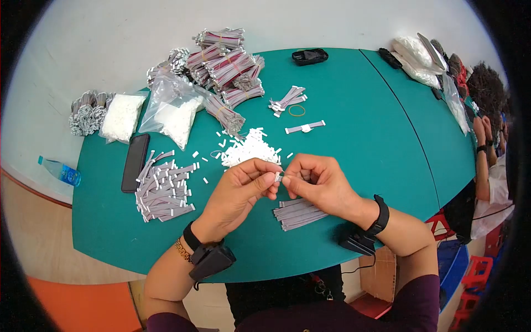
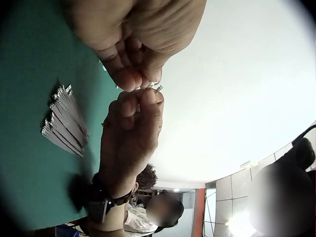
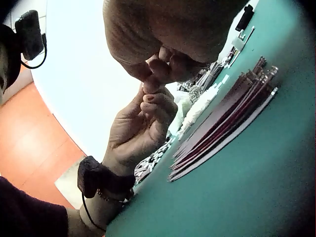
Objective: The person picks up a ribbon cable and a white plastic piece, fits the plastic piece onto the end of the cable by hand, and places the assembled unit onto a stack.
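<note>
Both hands meet in the middle of the head view. My left hand [image 1: 238,191] pinches a small white connector [image 1: 277,177] between thumb and index finger. Right against it, my right hand [image 1: 323,185] pinches a wire end; in the left wrist view thin metal tips [image 2: 159,89] stick out at its fingertips. Most of this wire is hidden by the fingers. Below the right hand lies a bundle of flat grey cables [image 1: 298,216] on the green table [image 1: 354,116]. A heap of loose white connectors [image 1: 251,148] sits just beyond the left hand.
At left, cables with white ends [image 1: 166,188] lie beside a black phone [image 1: 135,163]. Bags of white connectors [image 1: 123,117] and banded cable bundles [image 1: 229,66] stand behind. A few cables [image 1: 289,100], a rubber band [image 1: 297,110] and a single cable [image 1: 305,128] lie farther back.
</note>
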### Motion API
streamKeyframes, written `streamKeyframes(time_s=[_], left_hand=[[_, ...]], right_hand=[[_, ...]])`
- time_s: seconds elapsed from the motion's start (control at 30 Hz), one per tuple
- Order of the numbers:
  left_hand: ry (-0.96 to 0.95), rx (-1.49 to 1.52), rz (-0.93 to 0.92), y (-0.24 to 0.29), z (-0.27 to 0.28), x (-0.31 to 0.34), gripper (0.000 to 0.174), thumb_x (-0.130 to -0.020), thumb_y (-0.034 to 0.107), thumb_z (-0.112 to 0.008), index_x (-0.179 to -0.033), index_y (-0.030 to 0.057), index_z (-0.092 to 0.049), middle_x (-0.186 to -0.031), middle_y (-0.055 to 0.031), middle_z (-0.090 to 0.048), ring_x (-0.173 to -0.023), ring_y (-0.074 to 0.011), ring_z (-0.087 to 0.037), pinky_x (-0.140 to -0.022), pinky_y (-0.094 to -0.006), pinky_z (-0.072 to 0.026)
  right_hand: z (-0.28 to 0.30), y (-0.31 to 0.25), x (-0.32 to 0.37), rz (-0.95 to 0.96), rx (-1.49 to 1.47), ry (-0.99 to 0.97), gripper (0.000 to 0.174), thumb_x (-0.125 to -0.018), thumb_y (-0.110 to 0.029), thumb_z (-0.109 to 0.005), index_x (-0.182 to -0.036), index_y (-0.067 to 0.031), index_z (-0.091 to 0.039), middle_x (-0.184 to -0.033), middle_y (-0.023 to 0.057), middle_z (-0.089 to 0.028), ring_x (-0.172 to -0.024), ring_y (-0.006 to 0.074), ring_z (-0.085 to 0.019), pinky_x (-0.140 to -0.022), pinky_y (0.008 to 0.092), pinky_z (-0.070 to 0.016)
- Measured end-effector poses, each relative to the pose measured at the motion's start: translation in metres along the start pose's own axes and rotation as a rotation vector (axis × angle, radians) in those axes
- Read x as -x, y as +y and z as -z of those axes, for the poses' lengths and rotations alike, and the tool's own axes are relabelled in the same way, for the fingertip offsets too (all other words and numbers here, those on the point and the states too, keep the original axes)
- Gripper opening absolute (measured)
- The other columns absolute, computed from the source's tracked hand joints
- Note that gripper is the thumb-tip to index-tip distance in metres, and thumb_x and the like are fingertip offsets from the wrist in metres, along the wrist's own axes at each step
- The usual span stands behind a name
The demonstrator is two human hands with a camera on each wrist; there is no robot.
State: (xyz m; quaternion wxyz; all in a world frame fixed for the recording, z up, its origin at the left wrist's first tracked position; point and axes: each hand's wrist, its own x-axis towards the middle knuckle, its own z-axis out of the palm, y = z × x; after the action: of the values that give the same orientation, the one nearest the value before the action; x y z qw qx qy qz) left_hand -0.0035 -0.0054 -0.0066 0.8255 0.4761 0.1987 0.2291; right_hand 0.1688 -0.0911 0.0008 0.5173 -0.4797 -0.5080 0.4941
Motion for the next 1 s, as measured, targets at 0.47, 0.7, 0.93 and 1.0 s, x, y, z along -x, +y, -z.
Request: streamKeyframes(time_s=[0.47, 0.7, 0.93, 1.0], left_hand=[[0.071, -0.306, -0.18, 0.0, -0.0019, -0.0007, 0.016, -0.086, 0.006, -0.061, -0.099, -0.003, -0.061, -0.084, -0.005, -0.063, -0.073, -0.0093, -0.057, -0.067, -0.0221, -0.0478], [0.062, -0.302, -0.173, 0.0031, -0.0016, -0.0014, 0.018, -0.084, 0.004, -0.062, -0.101, -0.0034, -0.062, -0.086, -0.0068, -0.064, -0.075, -0.0103, -0.059, -0.07, -0.0227, -0.0487], [0.076, -0.387, -0.235, 0.002, -0.0024, 0.0002, 0.016, -0.083, 0.001, -0.063, -0.099, -0.0039, -0.062, -0.088, -0.0087, -0.064, -0.075, -0.0116, -0.06, -0.069, -0.0236, -0.05], [0.081, -0.394, -0.234, 0.0003, -0.0013, -0.0006, 0.015, -0.083, 0.001, -0.063, -0.097, -0.0038, -0.062, -0.09, -0.0095, -0.064, -0.075, -0.0124, -0.061, -0.068, -0.0242, -0.0505]], right_hand=[[-0.0016, -0.0056, 0.0025, -0.038, -0.011, 0.024, 0.015, -0.087, -0.01, -0.059, -0.076, -0.0025, -0.053, -0.064, -0.001, -0.055, -0.057, 0.0027, -0.049, -0.05, 0.0183, -0.0383], [-0.0019, -0.0052, 0.0024, -0.02, 0.016, 0.039, 0.014, -0.088, -0.011, -0.058, -0.077, -0.0023, -0.054, -0.061, -0.0011, -0.054, -0.055, 0.0025, -0.047, -0.049, 0.0185, -0.0361], [-0.002, -0.0021, 0.0036, -0.016, -0.02, 0.028, 0.015, -0.089, -0.012, -0.058, -0.078, -0.0027, -0.055, -0.061, -0.0014, -0.054, -0.054, 0.0016, -0.046, -0.047, 0.0183, -0.0343], [-0.0017, 0.0024, 0.0026, 0.0, -0.03, 0.033, 0.015, -0.089, -0.014, -0.059, -0.079, -0.0025, -0.056, -0.062, -0.0013, -0.056, -0.053, 0.0001, -0.045, -0.046, 0.0178, -0.0315]])
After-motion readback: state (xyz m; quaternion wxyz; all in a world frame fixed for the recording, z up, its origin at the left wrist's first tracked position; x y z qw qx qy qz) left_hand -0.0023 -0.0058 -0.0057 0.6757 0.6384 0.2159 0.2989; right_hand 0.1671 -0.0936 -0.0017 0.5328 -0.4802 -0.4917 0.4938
